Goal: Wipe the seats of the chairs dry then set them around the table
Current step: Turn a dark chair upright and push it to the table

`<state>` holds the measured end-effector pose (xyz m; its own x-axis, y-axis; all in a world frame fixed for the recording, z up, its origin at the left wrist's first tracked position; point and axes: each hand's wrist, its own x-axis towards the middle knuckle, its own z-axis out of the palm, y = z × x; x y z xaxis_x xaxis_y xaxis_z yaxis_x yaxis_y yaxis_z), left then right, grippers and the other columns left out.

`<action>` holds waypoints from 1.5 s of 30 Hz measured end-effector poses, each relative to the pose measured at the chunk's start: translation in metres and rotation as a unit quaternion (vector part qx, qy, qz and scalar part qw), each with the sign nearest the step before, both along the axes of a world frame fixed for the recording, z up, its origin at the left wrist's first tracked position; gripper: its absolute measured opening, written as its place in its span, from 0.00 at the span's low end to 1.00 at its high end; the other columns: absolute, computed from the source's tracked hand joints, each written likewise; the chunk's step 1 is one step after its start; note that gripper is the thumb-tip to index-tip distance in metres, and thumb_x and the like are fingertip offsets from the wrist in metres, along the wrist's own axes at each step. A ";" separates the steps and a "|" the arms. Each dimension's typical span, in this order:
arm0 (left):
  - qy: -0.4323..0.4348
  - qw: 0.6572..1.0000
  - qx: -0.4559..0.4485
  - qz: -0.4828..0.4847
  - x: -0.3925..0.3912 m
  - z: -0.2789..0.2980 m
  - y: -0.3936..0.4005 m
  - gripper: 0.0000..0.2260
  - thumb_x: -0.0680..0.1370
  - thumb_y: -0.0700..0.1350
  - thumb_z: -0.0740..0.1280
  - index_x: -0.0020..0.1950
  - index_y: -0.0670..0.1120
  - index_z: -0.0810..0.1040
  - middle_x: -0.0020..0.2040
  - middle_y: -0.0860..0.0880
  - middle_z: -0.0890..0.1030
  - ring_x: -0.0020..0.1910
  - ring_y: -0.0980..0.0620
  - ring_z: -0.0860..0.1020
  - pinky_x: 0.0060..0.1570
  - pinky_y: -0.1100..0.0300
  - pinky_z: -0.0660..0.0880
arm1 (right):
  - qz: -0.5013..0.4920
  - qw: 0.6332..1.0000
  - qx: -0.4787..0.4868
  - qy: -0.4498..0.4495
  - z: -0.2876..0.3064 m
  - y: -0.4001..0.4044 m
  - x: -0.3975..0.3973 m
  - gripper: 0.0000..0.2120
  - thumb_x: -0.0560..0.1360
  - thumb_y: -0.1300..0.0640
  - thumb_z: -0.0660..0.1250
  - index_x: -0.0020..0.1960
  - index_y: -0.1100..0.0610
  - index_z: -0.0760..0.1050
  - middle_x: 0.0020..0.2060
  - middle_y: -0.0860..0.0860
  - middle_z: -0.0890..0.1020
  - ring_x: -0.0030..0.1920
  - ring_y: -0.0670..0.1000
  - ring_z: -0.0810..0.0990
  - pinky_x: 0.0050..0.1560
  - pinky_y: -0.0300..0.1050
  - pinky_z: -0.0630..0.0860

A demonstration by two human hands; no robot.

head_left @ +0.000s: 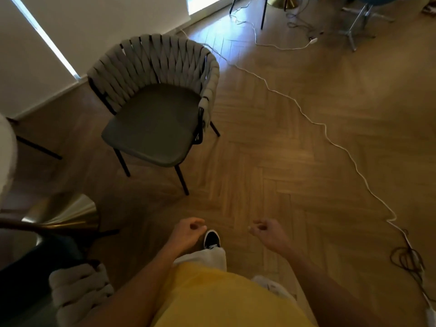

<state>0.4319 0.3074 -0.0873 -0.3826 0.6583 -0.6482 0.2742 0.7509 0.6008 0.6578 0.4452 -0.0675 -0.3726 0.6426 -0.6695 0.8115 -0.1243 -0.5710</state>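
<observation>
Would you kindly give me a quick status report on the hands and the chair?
Left hand and right hand loosely curled, holding nothing. Grey woven chair ahead, seat untouched. White cable trailing across floor to its right.

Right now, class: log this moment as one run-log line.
left hand: empty, loosely curled | right hand: empty, loosely curled | chair: ahead, untouched | cloth: none seen

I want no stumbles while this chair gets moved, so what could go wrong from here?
1. The white cable snakes across the floor to the right of the grey chair; a foot or a chair leg could catch it.
2. Both the left hand and the right hand hold no cloth, so the seat may get moved unwiped.
3. The brass base stands near the walking path.
</observation>
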 end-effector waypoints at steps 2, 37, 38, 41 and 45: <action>-0.004 1.000 0.001 -0.011 -0.012 0.006 0.035 0.15 0.79 0.48 0.67 0.65 0.51 0.76 0.61 0.51 0.78 0.53 0.59 0.75 0.45 0.67 0.73 | -0.003 1.000 0.004 0.011 0.003 0.030 -0.013 0.23 0.76 0.47 0.68 0.66 0.56 0.73 0.58 0.53 0.79 0.50 0.45 0.76 0.37 0.31 0.69; 0.168 0.967 -0.139 0.132 -0.218 -0.014 0.474 0.32 0.77 0.52 0.68 0.76 0.52 0.56 0.69 0.45 0.70 0.65 0.45 0.72 0.61 0.48 0.74 | 0.315 0.949 0.021 -0.009 0.009 0.490 -0.252 0.15 0.78 0.53 0.63 0.62 0.56 0.77 0.48 0.47 0.81 0.47 0.44 0.79 0.46 0.37 0.76; 0.158 0.969 -0.140 0.130 -0.222 -0.017 0.472 0.31 0.78 0.51 0.67 0.76 0.52 0.56 0.68 0.45 0.71 0.64 0.45 0.73 0.60 0.48 0.74 | 0.318 0.947 0.024 -0.022 0.008 0.494 -0.264 0.14 0.78 0.53 0.64 0.62 0.56 0.77 0.48 0.47 0.81 0.47 0.44 0.78 0.47 0.37 0.75; 0.163 0.974 -0.131 0.091 -0.229 -0.021 0.465 0.29 0.80 0.50 0.64 0.77 0.52 0.56 0.66 0.46 0.74 0.62 0.47 0.75 0.59 0.49 0.75 | 0.339 0.939 0.039 -0.040 0.009 0.505 -0.304 0.14 0.78 0.53 0.63 0.61 0.56 0.78 0.52 0.49 0.81 0.48 0.44 0.77 0.44 0.34 0.71; 0.170 0.974 -0.129 0.074 -0.235 -0.022 0.452 0.30 0.80 0.46 0.64 0.79 0.52 0.54 0.66 0.46 0.74 0.62 0.47 0.75 0.59 0.53 0.74 | 0.401 0.913 0.059 -0.034 0.003 0.517 -0.359 0.14 0.78 0.53 0.62 0.59 0.58 0.79 0.47 0.49 0.81 0.34 0.39 0.73 0.34 0.32 0.67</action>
<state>0.1966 0.7591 -0.1090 -0.6825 0.4113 -0.6042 0.3009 0.9115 0.2806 0.2987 0.9620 -0.0640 -0.7153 0.2507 -0.6522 0.6485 0.5859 -0.4860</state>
